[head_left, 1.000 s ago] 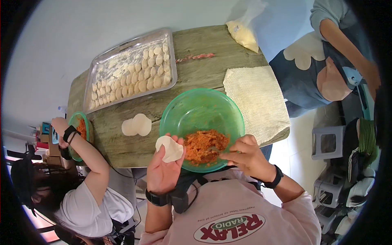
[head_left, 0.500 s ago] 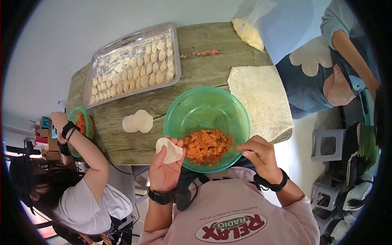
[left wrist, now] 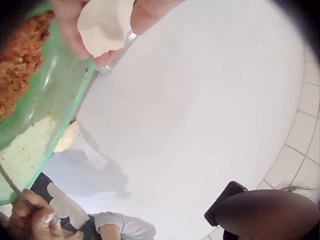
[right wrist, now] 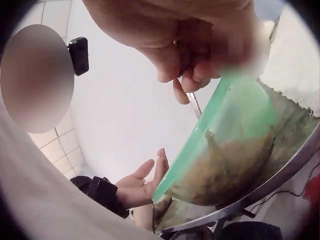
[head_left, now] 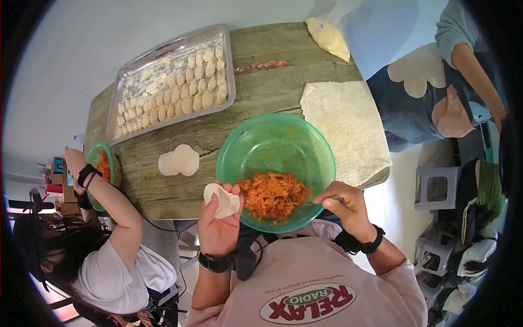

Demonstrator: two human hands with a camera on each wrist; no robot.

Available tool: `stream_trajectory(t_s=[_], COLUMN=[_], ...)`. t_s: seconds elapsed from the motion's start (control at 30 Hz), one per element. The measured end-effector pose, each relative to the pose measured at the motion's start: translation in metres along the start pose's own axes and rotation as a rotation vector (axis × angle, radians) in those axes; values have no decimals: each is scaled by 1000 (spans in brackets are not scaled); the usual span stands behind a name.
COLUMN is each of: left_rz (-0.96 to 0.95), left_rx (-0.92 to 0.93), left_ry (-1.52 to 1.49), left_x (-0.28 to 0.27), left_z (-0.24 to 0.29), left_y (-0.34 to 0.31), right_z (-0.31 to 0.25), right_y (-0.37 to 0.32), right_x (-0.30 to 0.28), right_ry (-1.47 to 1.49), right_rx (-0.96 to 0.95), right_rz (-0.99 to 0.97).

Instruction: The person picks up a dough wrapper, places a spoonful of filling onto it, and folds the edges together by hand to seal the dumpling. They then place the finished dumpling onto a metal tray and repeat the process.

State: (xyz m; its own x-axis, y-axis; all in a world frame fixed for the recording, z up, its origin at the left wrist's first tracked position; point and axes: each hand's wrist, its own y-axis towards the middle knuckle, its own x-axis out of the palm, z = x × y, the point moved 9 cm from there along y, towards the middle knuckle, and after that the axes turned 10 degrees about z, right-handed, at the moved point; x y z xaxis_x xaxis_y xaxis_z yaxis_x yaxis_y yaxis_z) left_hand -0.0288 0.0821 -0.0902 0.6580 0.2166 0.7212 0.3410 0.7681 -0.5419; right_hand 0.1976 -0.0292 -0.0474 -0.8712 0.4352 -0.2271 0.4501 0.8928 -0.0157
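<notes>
My left hand (head_left: 219, 234) is palm up at the near left rim of the green bowl (head_left: 264, 133), holding a round white dumpling wrapper (head_left: 229, 207) with the thumb over it and the fingers behind. The wrapper bends up at its edge, and its face carries no filling in the head view. Orange-brown filling (head_left: 275, 195) is heaped in the bowl's near part. My right hand (head_left: 350, 208), at the right rim, grips a metal utensil (right wrist: 195, 105) by its thin flat handle. From the left wrist, the handle slants down into the bowl; its tip is hidden.
Two overlapping wrappers (head_left: 178, 161) lie left of the bowl. Behind them stands a metal tray (head_left: 232, 82) with rows of floured dumplings (head_left: 185, 103). A cream cloth (head_left: 346, 131) lies at right, a bag of flour-like powder (head_left: 328, 39) behind. A person at left works over another bowl (head_left: 114, 169).
My right hand has drawn back from the filling to the bowl's right rim, still gripping the utensil. The left hand keeps the wrapper in nearly the same place.
</notes>
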Motion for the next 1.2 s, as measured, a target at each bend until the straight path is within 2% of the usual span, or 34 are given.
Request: stream_trajectory(t_s=[0.07, 0.2, 0.27, 0.4, 0.47, 0.7, 0.77, 0.87, 1.2], left_rz=[8, -22, -2, -30, -2, -8, 2, -14, -21], left_rx=[12, 28, 27, 22, 14, 24, 21, 25, 21], left_ry=[-16, -32, -44, -42, -43, -58, -51, -15, -50], left_x=[-2, -3, -6, -2, -5, -5, -7, -7, -7], left_z=[1, 1, 1, 0, -1, -2, -3, -3, -4], left_y=[-1, -1, -2, -4, -5, -4, -5, -4, -6], right_z=[-10, -13, -9, -5, -1, -14, -29, -36, -29], right_y=[6, 21, 24, 27, 27, 14, 10, 2, -5], right_x=[7, 15, 24, 19, 11, -1, -7, -2, -5], right_ry=[-79, -5, 72, 195, 171, 25, -135, -66, -34], right_rx=[-135, -151, -33, 59, 215, 105, -96, -152, -62], right_rz=[-43, -114, -212, -182, -131, 17, 68, 85, 99])
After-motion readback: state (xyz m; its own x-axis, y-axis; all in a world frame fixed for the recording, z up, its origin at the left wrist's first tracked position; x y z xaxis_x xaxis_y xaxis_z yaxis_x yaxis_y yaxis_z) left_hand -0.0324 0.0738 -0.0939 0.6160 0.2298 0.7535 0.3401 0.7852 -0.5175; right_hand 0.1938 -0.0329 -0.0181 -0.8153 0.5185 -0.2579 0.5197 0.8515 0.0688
